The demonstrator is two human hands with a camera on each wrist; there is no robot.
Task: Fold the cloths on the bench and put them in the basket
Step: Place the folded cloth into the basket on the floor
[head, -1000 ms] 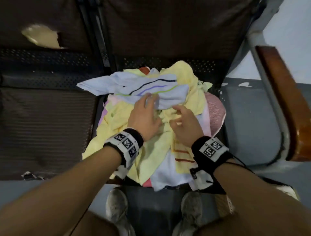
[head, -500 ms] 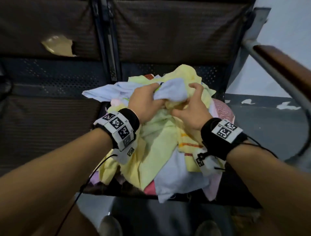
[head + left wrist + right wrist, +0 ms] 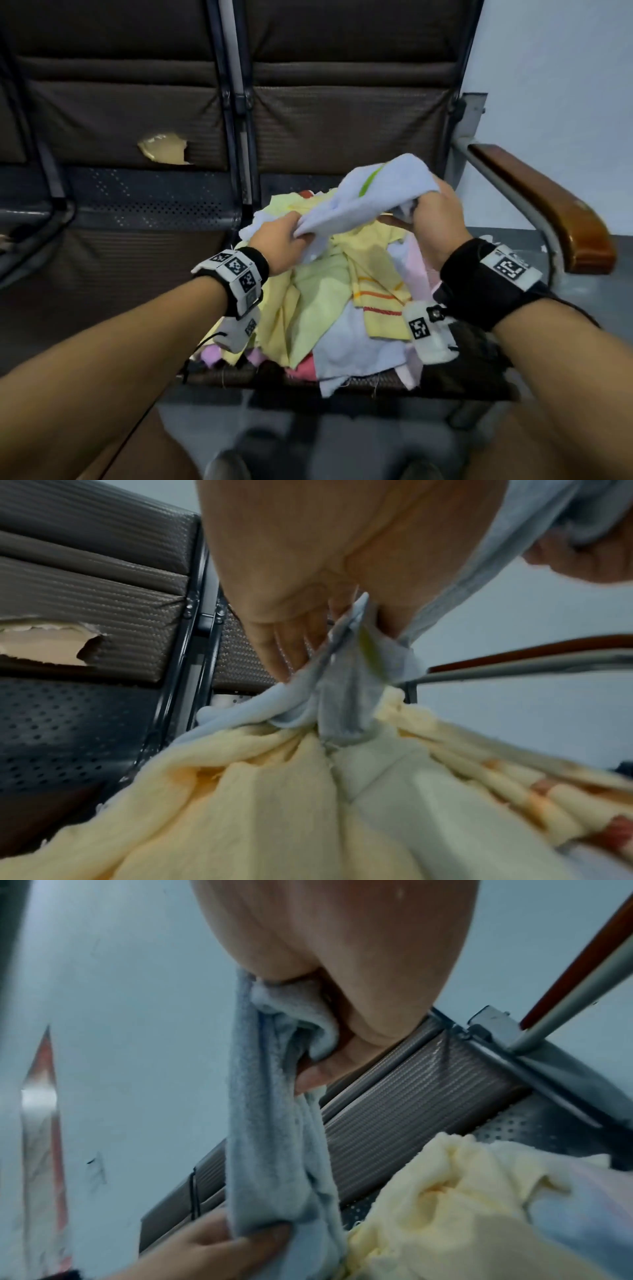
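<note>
While the heap of cloths [image 3: 329, 294] lay unfolded on the bench [image 3: 113, 274] with no basket in view, so the task looked barely begun, the left hand [image 3: 281, 236] and right hand [image 3: 436, 219] each pinched an end of the pale blue cloth [image 3: 373, 195], raised just above the heap between curled fingers.
</note>
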